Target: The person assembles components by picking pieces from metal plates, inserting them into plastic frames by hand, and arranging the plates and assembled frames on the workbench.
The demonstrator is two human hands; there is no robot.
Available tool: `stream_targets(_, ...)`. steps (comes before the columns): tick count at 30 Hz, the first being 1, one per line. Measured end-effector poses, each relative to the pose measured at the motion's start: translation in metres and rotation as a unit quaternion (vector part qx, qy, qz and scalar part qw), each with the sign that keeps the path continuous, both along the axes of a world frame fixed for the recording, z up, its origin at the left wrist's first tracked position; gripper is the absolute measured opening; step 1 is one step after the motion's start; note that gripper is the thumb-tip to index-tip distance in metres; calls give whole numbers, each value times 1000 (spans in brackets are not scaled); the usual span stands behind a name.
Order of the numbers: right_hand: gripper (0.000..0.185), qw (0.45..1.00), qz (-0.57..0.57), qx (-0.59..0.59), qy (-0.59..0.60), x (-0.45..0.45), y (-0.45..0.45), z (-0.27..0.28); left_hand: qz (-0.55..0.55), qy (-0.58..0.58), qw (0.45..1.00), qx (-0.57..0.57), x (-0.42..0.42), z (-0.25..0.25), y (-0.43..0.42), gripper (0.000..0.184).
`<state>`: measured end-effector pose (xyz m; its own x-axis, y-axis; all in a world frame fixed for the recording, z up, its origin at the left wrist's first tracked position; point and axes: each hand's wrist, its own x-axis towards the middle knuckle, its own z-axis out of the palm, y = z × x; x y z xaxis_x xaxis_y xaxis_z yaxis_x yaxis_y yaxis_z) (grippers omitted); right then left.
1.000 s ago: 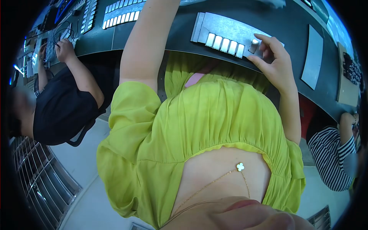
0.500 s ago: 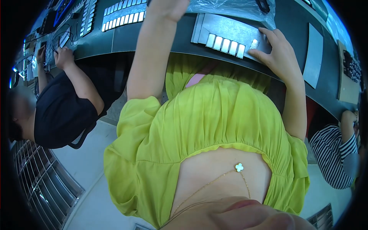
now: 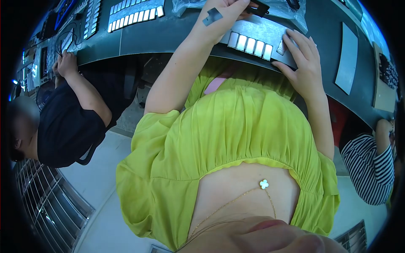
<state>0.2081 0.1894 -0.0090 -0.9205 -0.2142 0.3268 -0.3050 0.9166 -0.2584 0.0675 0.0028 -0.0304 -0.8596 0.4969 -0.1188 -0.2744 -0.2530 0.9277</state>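
My left hand is closed, its fingers and thumb pinching a small black plate-like part above the far edge of a metal plate. A blue-grey patch lies on the back of that hand. Several small silver rectangular blocks stand in a row along the plate's near edge. My right hand rests on the plate's right end, thumb and fingers apart. Between them sits a single silver block, partly covered by the fingers; whether they touch it is unclear.
Clear plastic wrap with a dark item lies behind the plate. Rows of silver blocks stand on the dark table to the left. A bare metal sheet and cardboard lie right. One person works left, another right.
My left hand has moved right and nearer, over the plate, and the black part now shows in its fingers. My right hand's thumb and fingers have spread a little around the single block.
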Motion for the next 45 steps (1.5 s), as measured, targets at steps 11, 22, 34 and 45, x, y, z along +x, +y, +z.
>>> stream_targets(11,47,999,19,-51,4,-2,0,-2,13,-2,999,-48,-1,1,-3,8)
stream_targets(22,34,996,49,-65,37,0,0,-3,11,-17,998,-53,-2,4,-5,8)
stream_targets(34,28,998,38,-55,7,2,-6,8,2,4,998,-55,-3,1,-4,10)
stream_targets(45,33,995,53,-88,10,3,-4,2,7,14,996,-91,-3,2,-4,12)
